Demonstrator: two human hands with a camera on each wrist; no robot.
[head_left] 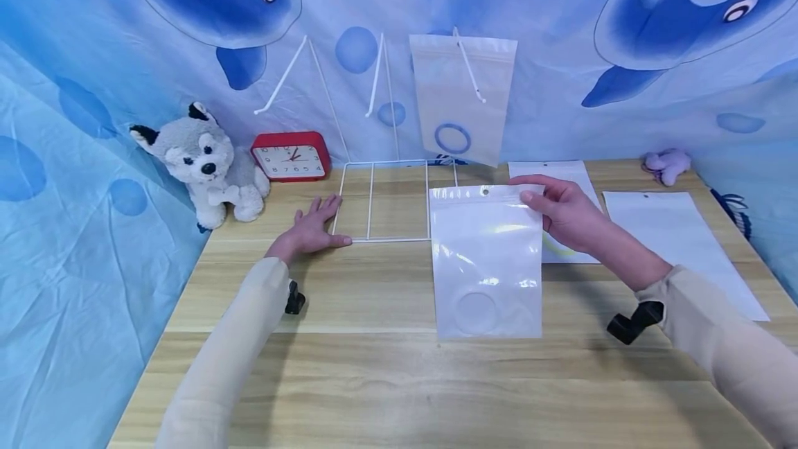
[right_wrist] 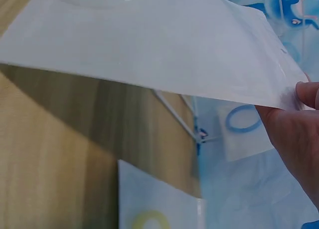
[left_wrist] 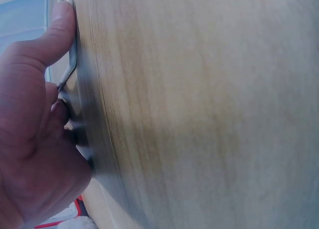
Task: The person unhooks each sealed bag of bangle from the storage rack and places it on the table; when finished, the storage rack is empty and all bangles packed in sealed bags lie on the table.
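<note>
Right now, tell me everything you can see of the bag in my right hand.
The bag is a flat, white rectangular pouch, shiny and plastic-looking, with a ridged strip and small round hole near its top edge. A faint ring-shaped outline shows near the bottom. Your right hand pinches its upper right corner, thumb in front. Held hole end up above the table, it hides part of the wire rack in the head view.

Two long, cream-coloured sleeves cover the arms, the left sleeve (head_left: 227,352) and the right sleeve (head_left: 723,352) alike in plain, loose cloth and ending at the wrist. By each cuff sits a wrist camera, the left camera (head_left: 295,298) small and black, the right camera (head_left: 634,323) also black (its outline is bent and blocky). The left hand (head_left: 309,229) and right hand (head_left: 570,213) are bare.
</note>
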